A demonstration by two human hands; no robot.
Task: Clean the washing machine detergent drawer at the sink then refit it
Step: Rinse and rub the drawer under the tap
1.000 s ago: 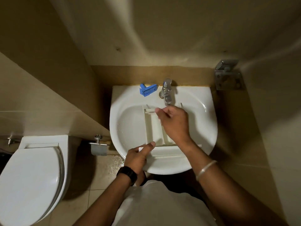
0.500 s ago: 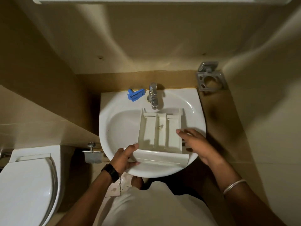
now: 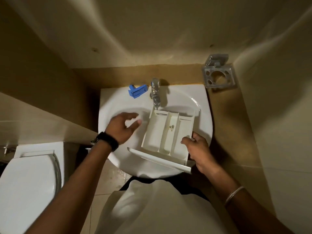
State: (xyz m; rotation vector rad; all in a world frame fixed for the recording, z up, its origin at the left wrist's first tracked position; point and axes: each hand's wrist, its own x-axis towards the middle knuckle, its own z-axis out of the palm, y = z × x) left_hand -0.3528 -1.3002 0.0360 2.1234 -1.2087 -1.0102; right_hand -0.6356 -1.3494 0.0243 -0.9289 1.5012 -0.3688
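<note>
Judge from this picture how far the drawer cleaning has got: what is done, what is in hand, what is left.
Done: the detergent drawer is out and lying in the sink under the tap; a blue insert sits apart on the rim. In hand: the right hand grips the drawer's side, the left hand hovers open. Left: specks remain in the middle compartment, so washing, then refitting.

The drawer (image 3: 166, 132) lies in the sink (image 3: 205, 115) below the tap (image 3: 155, 92), with the right hand (image 3: 198, 149) at its right edge, the left hand (image 3: 121, 127) over the basin to its left, an insert (image 3: 137, 92) on the rim left of the tap, and the toilet (image 3: 28, 179) far left.
</note>
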